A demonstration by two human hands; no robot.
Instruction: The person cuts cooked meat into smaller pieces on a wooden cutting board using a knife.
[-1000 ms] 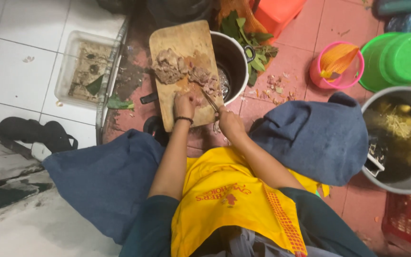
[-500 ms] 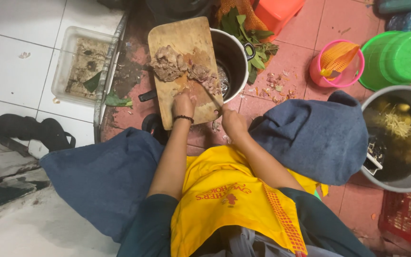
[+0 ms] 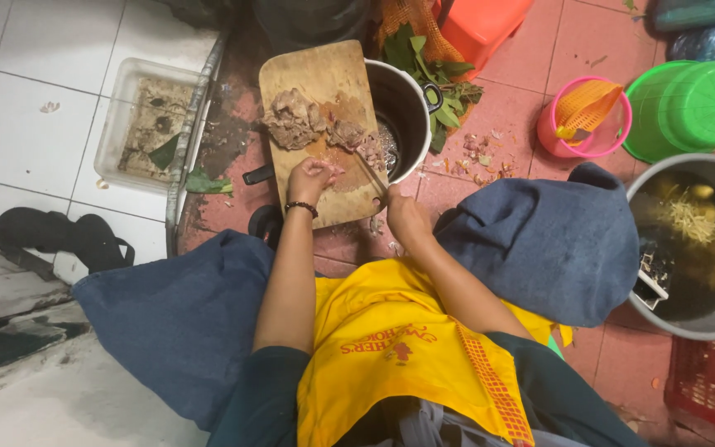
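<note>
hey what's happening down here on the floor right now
A person squatting on the floor cuts cooked meat on a wooden cutting board resting over a metal pot. The left hand pins a piece to the board; the right hand holds a knife beside it. A big pot of broth sits to the right.

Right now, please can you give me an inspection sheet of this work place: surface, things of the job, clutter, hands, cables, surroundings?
Surface: red tiled floor, stained, with small scraps on it.
Job's things: wooden cutting board resting over a metal pot; chopped meat on the board; knife over the board's right edge.
Clutter: green leaves, pink bucket, green tub, large pot with yellow food, clear tray, black sandals.
Hands: left hand on the board beside the meat; right hand grips the knife.
Cables: nothing seen.
Surroundings: white tiles at left, orange stool at top.
</note>
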